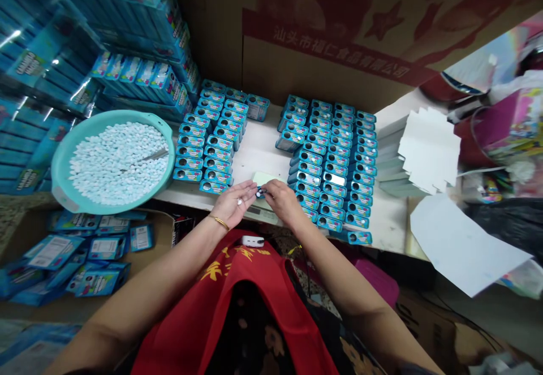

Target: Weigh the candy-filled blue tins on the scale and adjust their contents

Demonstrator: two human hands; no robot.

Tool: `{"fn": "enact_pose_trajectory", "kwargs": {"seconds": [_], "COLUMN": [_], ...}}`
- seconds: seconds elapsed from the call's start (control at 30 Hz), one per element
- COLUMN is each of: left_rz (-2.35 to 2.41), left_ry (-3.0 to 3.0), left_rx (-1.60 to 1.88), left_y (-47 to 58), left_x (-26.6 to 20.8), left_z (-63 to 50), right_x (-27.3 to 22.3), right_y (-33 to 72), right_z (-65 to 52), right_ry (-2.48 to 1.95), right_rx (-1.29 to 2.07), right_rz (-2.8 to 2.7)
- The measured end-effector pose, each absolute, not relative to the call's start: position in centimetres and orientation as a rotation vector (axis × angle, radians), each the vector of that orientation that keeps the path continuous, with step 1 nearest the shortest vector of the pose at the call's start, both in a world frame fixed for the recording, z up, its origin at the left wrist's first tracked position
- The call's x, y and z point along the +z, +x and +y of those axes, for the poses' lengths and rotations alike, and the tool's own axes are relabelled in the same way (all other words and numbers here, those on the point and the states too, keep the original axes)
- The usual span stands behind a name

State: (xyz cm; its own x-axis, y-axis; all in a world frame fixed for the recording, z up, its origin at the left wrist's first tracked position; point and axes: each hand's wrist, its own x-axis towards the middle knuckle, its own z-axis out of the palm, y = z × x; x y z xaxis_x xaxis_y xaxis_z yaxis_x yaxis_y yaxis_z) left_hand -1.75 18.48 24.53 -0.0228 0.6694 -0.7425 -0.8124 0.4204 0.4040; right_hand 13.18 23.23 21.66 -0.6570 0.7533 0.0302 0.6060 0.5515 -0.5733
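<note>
My left hand (236,203) is turned palm up, with a small white candy (240,201) lying in it. Its fingertips reach a small blue tin (260,190), where a white piece shows at the dark opening. My right hand (281,198) has its fingers closed on that tin from the right, hiding most of it. Just beyond both hands is a pale green flat pan (262,177), partly covered by them. To the left stands a turquoise basin (114,212) full of white and pale blue candies (106,163), with a metal scoop (155,155) lying in them.
Rows of blue tins stand left (218,154) and right (333,166) on the white table (258,157). A large cardboard carton (314,64) rises behind. Stacked packs (139,75) fill the back left; a box (159,245) holds loose packs. White card sheets (428,149) stand right.
</note>
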Motion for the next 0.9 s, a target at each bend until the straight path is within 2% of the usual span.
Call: {"fn": "enact_pose_trajectory", "kwargs": {"seconds": [0.23, 0.43, 0.6, 0.77, 0.9], "left_rz": [0.985, 0.925, 0.912, 0.91, 0.947], "left_ry": [-0.178, -0.296, -0.357, -0.355, -0.278], "left_rx": [1.209, 1.06, 0.947, 0.949, 1.081], "left_y": [-2.4, -3.8, -5.1, -5.3, -6.4], "left_x": [24.7, 23.8, 23.2, 23.5, 23.9], "left_z": [17.8, 12.8, 9.5, 9.0, 9.3], "right_x": [23.0, 23.4, 23.4, 23.4, 23.4], "right_y": [12.6, 8.9, 7.3, 6.9, 9.0], "right_z": [20.7, 15.2, 14.4, 14.4, 15.2], "right_ry": [-1.03, -0.659, -0.473, -0.463, -0.652], "right_rx": [0.815, 0.781, 0.947, 1.081, 1.143], "right_rz": [-2.42, -2.791, -2.952, -2.812, -2.699]}}
